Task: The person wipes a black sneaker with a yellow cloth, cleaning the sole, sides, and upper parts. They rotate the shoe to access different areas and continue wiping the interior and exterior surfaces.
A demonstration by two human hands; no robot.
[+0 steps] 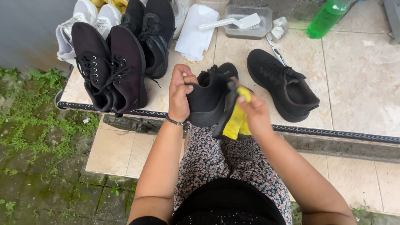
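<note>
Black shoe point(210, 98): held up between both hands, heel gripped by the left hand point(180, 98). Yellow cloth point(235, 121): clutched in the right hand point(254, 112), pressed against the shoe's side. Matching black shoe point(283, 85): on the tiles just beyond the right hand. Shoe row point(121, 58): beyond the left hand.
</note>
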